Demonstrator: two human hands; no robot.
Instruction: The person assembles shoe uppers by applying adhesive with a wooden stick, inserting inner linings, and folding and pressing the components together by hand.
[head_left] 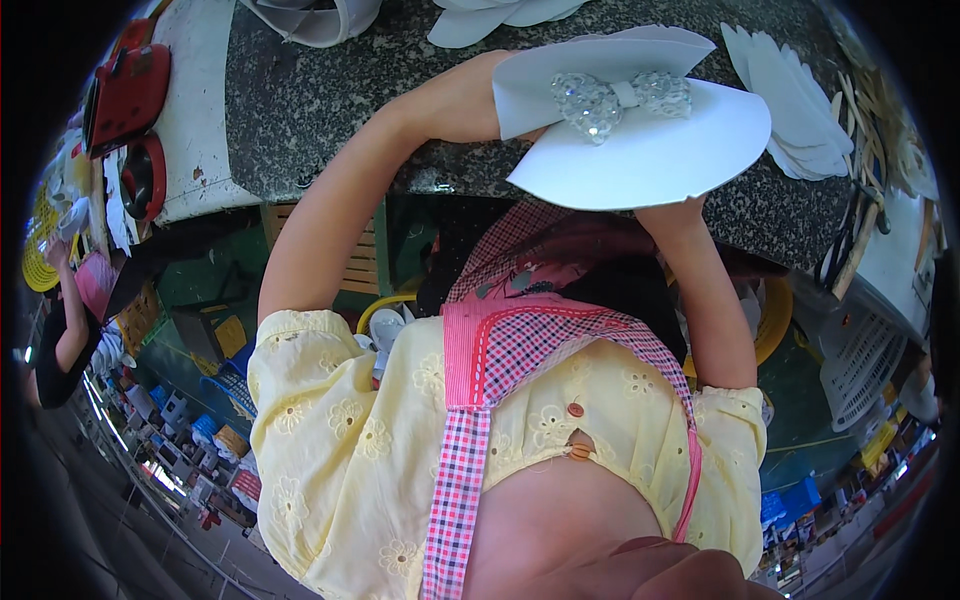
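Observation:
Over the near edge of the dark speckled worktop (330,130), I hold a smooth white shoe upper (650,155) made of two curved flaps. A sparkling clear-stone bow (625,95) with a white band at its middle sits where the flaps meet. My left hand (462,98) grips the left end, its fingers hidden behind the white material. My right hand (672,212) is under the lower flap, supporting it from below; most of that hand is covered, and its fingers do not show.
Stacked white sole-shaped pieces (790,110) lie at the right, beside thin strips and tools (855,235). More flat white pieces (500,18) and curved white ones (325,22) lie at the far edge. Red-cased objects (130,100) stand left. Another person (70,320) works farther left.

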